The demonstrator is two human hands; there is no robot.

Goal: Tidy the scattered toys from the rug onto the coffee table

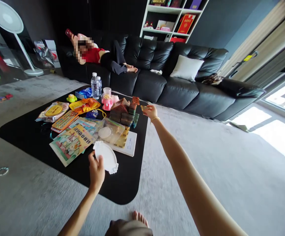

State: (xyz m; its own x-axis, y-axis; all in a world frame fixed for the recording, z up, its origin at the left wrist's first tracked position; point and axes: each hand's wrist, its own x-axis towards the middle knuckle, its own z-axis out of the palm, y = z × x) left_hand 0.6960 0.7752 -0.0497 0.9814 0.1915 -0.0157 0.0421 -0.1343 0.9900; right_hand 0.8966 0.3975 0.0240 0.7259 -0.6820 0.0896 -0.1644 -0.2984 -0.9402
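- left hand (96,171): gripping white plate (105,156) by its edge, over black table (29,134)
- right hand (150,112): pinching small card (143,107), just beside block stack (123,113)

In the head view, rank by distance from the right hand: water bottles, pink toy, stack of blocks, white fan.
From the right hand:
1. stack of blocks, just to its left
2. pink toy, farther left on the table
3. water bottles, at the table's far edge
4. white fan, far off at upper left
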